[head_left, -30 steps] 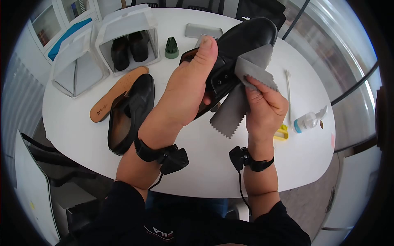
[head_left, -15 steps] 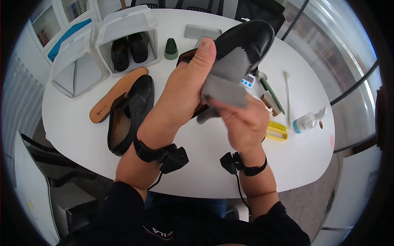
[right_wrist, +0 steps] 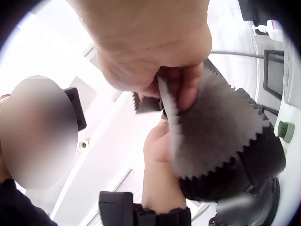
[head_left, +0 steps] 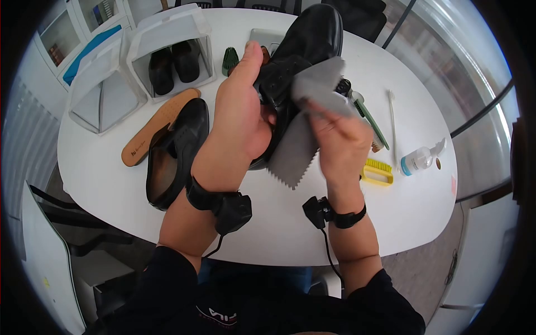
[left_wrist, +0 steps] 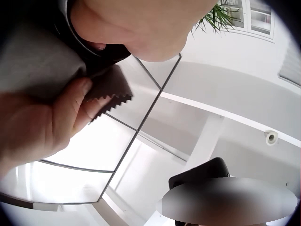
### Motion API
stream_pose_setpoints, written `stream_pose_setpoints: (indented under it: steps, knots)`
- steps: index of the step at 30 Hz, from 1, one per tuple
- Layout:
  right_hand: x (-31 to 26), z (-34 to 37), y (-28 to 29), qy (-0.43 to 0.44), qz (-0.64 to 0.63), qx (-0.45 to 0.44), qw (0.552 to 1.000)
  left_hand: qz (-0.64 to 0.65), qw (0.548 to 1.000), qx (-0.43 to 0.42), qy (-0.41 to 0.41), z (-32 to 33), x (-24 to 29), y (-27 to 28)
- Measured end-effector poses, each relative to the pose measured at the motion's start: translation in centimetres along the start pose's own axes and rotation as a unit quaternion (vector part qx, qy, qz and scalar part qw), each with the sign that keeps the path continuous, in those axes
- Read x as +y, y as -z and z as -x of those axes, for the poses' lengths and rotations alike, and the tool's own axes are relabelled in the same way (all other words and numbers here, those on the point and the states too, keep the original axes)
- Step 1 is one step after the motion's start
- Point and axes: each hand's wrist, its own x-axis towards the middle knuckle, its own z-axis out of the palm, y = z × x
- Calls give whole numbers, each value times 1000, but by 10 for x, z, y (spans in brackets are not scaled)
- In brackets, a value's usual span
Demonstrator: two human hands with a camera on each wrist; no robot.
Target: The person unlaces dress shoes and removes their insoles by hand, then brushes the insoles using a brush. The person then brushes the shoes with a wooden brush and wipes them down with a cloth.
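Note:
Held up over the table by my left hand [head_left: 237,111], a black leather shoe [head_left: 315,33] points its toe away from me. The left thumb sticks up along the shoe's opening, while the fingers are mostly hidden behind and inside it. My right hand [head_left: 347,142] pinches a grey cloth [head_left: 296,148] with zigzag edges against the shoe's side. In the right wrist view, the cloth [right_wrist: 211,127] drapes over the dark upper from between thumb and fingers. The left wrist view shows a fold of cloth [left_wrist: 113,84] hanging beside the right thumb.
Left on the white table [head_left: 268,234] are a second black shoe [head_left: 190,128], a tan insole [head_left: 159,125] and a box [head_left: 173,56] holding dark shoes. Rightward lie a yellow brush [head_left: 378,172], a green-handled brush [head_left: 368,120] and a spray bottle [head_left: 417,161]. A green brush [head_left: 229,60] stands behind.
The shoe has swung left and upward, its toe now pointing more straight away. My right hand went down and left with the cloth, then back up along the shoe's side.

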Motion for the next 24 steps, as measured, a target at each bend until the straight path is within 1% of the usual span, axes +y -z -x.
stream_pose_setpoints:
  steps: [1, 2, 3, 4, 5, 6, 7, 8, 9, 10, 11, 13, 14, 15, 16, 17, 18, 19, 20, 21, 22, 23, 24]
  knots:
    - [6, -4, -4, -53, -100, 61, 992, -9, 1000, 19, 8, -2, -4, 5]
    - [4, -2, -4, -52, -99, 59, 992, -17, 999, 37, 17, -2, -4, 4]
    - [0, 2, -3, -41, -72, 35, 996, -22, 998, 50, 37, -1, -5, 3]
    - [-3, 4, -1, -29, -46, 12, 998, -22, 998, 48, 36, -1, -6, 1]
    - [-5, 2, -1, 63, -33, -57, 996, 6, 999, 17, 35, -1, -7, -1]
    - [-8, 5, -6, 45, -126, -85, 987, 33, 999, -14, 35, 0, -8, -3]
    - [-6, 2, -3, 56, -135, -100, 984, 52, 997, -14, 54, 3, -5, -4]
    - [-3, -1, -1, 67, -142, -117, 981, 51, 997, -14, 54, 2, -5, -2]
    - [2, -1, 0, 68, -143, -117, 980, 35, 999, 8, 40, 0, -6, 1]
    - [9, 0, -1, -1, -208, -49, 977, 20, 999, 30, 25, -1, -6, 3]
    - [15, 1, -1, -70, -270, 19, 960, 21, 999, 30, 22, 0, -4, 1]
    - [24, 2, 2, -76, -269, 11, 960, 24, 997, 68, 29, 2, -2, -4]
    - [25, 3, 2, -83, -268, 7, 960, 25, 997, 67, 29, 2, -3, -4]
    - [24, 4, 1, -56, -272, -41, 960, 13, 999, 45, 19, 2, -2, -1]
    - [22, 5, -3, -25, -302, -66, 951, 0, 1000, 23, 10, 2, -2, 0]
    - [19, 2, 1, -1, -278, -96, 956, -2, 1000, 22, 12, 2, -1, 1]
    - [19, 0, 4, 21, -252, -127, 959, -1, 1000, -1, 14, 2, 0, 1]
    - [19, 0, 4, 20, -252, -124, 959, 1, 1000, -24, 16, 3, 0, 1]
    - [19, 1, 4, -31, -260, -62, 963, 0, 1000, -25, 18, 3, 1, 0]
    - [19, 1, 4, -81, -267, 0, 960, -19, 1000, -3, 23, 4, 1, -2]
    - [18, 0, 2, -82, -266, 1, 961, -37, 999, 19, 27, 5, 1, -4]
    - [16, -2, -3, -65, -271, 17, 960, -36, 999, 19, 28, 5, -1, -4]
    - [13, -4, -3, -49, -276, 33, 959, -41, 999, 28, 11, 6, -2, -5]
